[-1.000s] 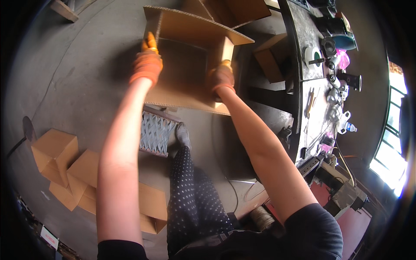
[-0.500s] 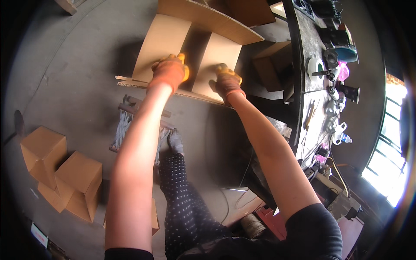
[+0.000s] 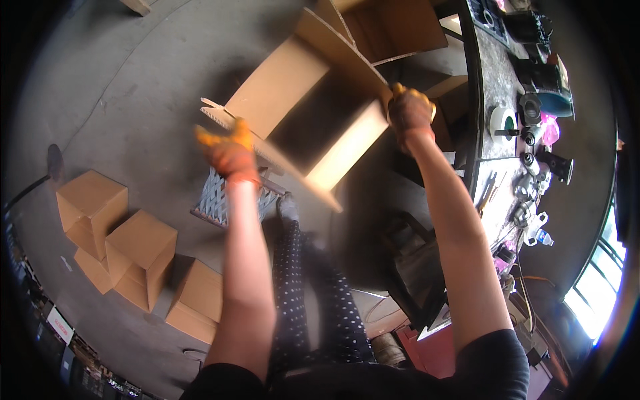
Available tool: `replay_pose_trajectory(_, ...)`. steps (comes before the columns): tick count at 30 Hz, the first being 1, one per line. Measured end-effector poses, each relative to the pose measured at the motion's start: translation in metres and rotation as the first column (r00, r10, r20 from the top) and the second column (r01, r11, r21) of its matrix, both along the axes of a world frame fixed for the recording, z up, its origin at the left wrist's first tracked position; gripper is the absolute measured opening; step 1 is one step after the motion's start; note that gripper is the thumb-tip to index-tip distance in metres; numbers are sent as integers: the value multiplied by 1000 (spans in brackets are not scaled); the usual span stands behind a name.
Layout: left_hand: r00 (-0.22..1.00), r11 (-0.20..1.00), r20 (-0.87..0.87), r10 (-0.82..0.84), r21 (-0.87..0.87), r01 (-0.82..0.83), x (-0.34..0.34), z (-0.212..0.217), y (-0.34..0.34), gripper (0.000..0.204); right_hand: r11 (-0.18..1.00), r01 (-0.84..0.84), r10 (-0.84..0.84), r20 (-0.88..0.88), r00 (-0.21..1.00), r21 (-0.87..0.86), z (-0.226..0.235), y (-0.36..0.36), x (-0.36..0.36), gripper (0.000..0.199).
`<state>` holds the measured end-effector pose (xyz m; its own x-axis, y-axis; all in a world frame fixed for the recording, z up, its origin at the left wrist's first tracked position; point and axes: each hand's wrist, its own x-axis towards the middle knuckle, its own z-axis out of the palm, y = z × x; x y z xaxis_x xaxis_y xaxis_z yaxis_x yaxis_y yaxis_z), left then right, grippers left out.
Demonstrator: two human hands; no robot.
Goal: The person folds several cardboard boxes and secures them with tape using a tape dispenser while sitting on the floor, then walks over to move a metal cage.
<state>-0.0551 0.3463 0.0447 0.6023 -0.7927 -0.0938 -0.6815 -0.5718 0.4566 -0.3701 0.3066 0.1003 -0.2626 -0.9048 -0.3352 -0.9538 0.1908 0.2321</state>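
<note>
A large brown cardboard box (image 3: 278, 87) stands tilted ahead of me with its flaps spread, its inside dark. My right hand (image 3: 411, 117), in an orange and yellow work glove, is closed around the box's right edge, near the corner of the far flap (image 3: 337, 44). In a matching glove, my left hand (image 3: 231, 152) is beside the near flap (image 3: 285, 165). Its fingers look apart, though blurred; whether they touch the cardboard I cannot tell.
Several smaller cardboard boxes (image 3: 141, 243) sit on the floor at left. Another open carton (image 3: 400, 30) is beyond the large box. Along the right runs a workbench (image 3: 491, 133) with tape rolls, bottles and tools. A low stool with a woven seat (image 3: 212, 200) is below my left hand.
The large box has turned clockwise and the gap between its flaps has widened. My left hand has come off a flap toward the near edge; my right hand has moved right, onto the edge.
</note>
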Motion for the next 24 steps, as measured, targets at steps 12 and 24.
replay_pose_trajectory(12, 724, 833, -690, 17, 410, 372, 118, -32, -139, 25, 697, -554, 715, 372, 592, -455, -71, 63, 83, 53)
replay_pose_trajectory(24, 832, 984, -554, 34, 163, 68, 96, -174, -63, 31, 472, -433, 827, 214, 520, -768, -134, 8, 127, 38)
